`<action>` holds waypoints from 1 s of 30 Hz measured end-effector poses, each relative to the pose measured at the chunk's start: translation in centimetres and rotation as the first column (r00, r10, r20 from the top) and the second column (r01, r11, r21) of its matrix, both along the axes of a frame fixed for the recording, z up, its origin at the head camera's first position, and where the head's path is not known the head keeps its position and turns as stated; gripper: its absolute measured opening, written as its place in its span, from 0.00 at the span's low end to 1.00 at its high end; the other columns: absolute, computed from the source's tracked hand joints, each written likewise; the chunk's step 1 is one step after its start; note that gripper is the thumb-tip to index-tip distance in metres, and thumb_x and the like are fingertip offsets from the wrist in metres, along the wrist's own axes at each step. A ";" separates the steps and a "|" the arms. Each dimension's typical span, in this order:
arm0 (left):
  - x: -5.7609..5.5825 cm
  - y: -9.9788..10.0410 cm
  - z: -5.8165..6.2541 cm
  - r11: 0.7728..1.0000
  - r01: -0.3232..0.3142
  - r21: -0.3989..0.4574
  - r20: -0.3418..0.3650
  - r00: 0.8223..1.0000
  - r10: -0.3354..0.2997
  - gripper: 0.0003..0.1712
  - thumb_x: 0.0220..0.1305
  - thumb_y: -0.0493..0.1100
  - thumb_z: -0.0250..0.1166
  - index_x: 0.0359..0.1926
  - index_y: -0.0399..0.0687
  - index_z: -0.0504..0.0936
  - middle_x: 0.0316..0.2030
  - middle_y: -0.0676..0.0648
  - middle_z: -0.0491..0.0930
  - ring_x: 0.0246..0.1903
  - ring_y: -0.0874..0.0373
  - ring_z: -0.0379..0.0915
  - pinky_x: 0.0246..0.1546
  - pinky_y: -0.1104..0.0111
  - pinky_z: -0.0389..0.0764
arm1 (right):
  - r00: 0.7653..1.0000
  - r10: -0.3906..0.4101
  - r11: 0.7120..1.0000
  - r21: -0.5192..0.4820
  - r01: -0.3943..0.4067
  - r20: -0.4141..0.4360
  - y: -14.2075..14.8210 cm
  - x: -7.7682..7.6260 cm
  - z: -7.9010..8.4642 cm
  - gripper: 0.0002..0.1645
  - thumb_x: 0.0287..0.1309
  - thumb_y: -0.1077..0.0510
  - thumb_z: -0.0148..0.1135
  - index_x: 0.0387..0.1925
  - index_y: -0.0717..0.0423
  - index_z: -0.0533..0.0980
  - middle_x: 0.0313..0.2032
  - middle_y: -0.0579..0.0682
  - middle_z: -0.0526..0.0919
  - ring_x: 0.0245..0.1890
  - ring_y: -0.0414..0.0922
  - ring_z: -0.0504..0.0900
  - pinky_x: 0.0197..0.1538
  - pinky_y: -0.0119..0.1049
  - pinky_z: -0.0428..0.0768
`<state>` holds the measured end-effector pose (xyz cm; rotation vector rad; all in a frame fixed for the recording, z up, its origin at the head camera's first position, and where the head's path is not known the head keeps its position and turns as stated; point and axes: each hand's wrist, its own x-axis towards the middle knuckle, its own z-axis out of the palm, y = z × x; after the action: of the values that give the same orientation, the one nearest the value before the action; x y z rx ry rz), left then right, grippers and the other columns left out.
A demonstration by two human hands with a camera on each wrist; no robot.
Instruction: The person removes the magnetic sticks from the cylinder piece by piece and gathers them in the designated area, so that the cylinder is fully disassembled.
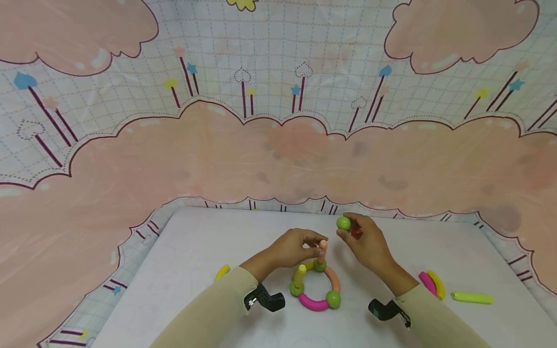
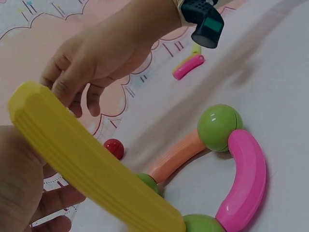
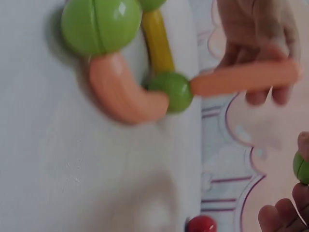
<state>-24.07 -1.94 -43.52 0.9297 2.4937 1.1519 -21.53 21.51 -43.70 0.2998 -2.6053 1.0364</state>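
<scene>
On the white table lies a ring of curved sticks, yellow, orange and pink (image 1: 313,303), joined by green balls (image 1: 333,299). A yellow stick (image 2: 91,154) stands up from the left ball, and an orange stick (image 3: 241,79) rises from the far one. My left hand (image 1: 292,247) pinches the upper part of that orange stick between thumb and fingers. Above and right of the ring, my right hand (image 1: 367,241) grips a loose green ball (image 1: 344,223) at its fingertips, apart from the stick. Partly behind the right hand, a red ball (image 2: 114,149) rests on the table.
To the right lie a pink curved stick (image 1: 428,283), a yellow curved stick (image 1: 437,284) and a lime straight stick (image 1: 472,297). Another yellow piece (image 1: 222,271) shows beside my left forearm. A patterned cloth (image 1: 278,164) hangs behind the table (image 1: 174,270).
</scene>
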 end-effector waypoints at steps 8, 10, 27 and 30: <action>-0.2 -0.3 -0.3 1.000 -0.006 0.012 0.019 1.000 0.006 0.23 0.69 0.50 0.70 0.62 0.53 0.83 0.46 0.63 0.85 0.50 0.61 0.80 0.56 0.58 0.78 | 0.992 -0.052 0.998 0.041 0.048 0.117 1.4 -1.7 -1.4 0.31 0.62 0.58 0.72 0.64 0.64 0.74 0.53 0.63 0.81 0.54 0.60 0.78 0.56 0.57 0.80; -0.2 -0.4 -0.3 1.000 -0.008 0.016 0.025 1.000 0.008 0.22 0.69 0.50 0.70 0.62 0.54 0.83 0.47 0.63 0.85 0.51 0.60 0.79 0.57 0.56 0.78 | 0.989 -0.050 0.998 0.042 0.044 0.139 1.5 -2.2 -1.7 0.31 0.63 0.58 0.72 0.64 0.64 0.74 0.54 0.63 0.81 0.56 0.61 0.78 0.57 0.58 0.79; -0.3 -1.5 -1.1 0.998 -0.046 0.041 0.052 0.998 0.044 0.21 0.74 0.54 0.63 0.60 0.50 0.83 0.47 0.57 0.86 0.54 0.58 0.80 0.58 0.61 0.78 | 0.997 -0.001 0.992 0.125 -0.009 0.082 1.3 -5.2 -4.1 0.25 0.55 0.57 0.78 0.53 0.63 0.82 0.32 0.49 0.83 0.36 0.49 0.78 0.45 0.48 0.76; -0.3 -1.6 -1.1 0.998 -0.054 0.041 0.056 0.997 0.052 0.23 0.74 0.55 0.63 0.61 0.48 0.82 0.47 0.57 0.86 0.54 0.57 0.80 0.58 0.59 0.78 | 0.995 -0.021 0.987 0.159 0.006 0.098 1.1 -5.4 -4.3 0.27 0.55 0.55 0.78 0.54 0.62 0.82 0.32 0.48 0.83 0.40 0.51 0.78 0.52 0.57 0.71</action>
<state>-24.33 -3.52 -44.66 0.8360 2.4732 1.2346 -26.97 22.62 -48.03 0.2735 -2.7820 0.8610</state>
